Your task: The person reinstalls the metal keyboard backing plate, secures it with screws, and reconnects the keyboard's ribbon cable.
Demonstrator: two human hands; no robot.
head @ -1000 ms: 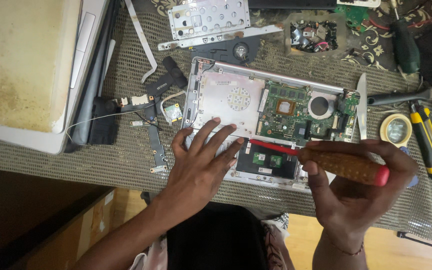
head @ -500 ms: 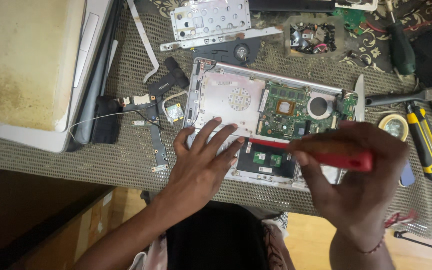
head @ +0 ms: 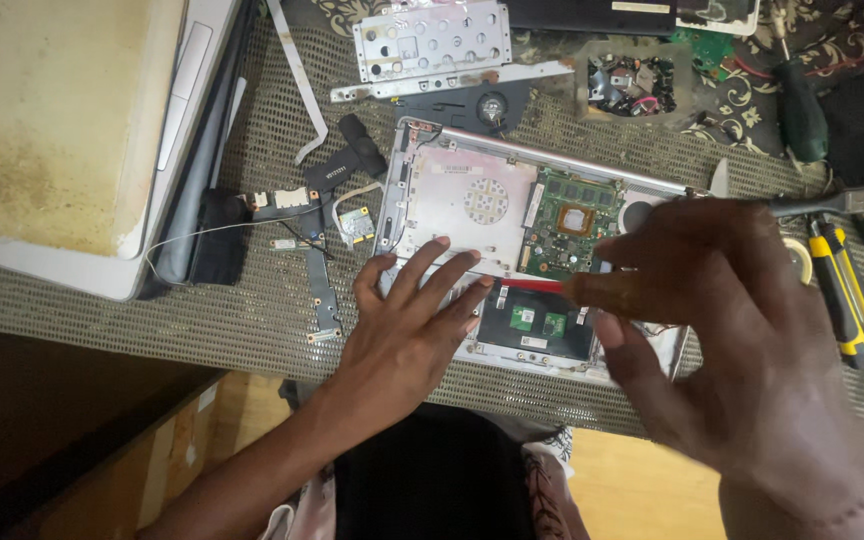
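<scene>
An opened laptop base [head: 472,205] lies on the woven mat, its green circuit board [head: 572,220] bare. My left hand [head: 407,320] presses flat on the base's front left part, fingers spread. My right hand [head: 742,350], blurred and close to the camera, grips a screwdriver with an orange-brown handle [head: 607,290]. Its red shaft [head: 532,285] points left across the base's front, just above a dark bay with small green chips [head: 537,325]. The screwdriver's tip sits near my left fingertips.
A stained laptop lid [head: 52,130] lies at the left. A perforated metal plate [head: 432,40], a fan [head: 492,105], loose small boards [head: 352,225] and a tray of parts [head: 632,80] surround the base. A yellow-handled tool [head: 847,300] and a green-handled screwdriver [head: 797,110] are at the right.
My right hand has moved left and nearer the camera with the screwdriver, now covering the base's right side. My left hand has stayed pressed on the base.
</scene>
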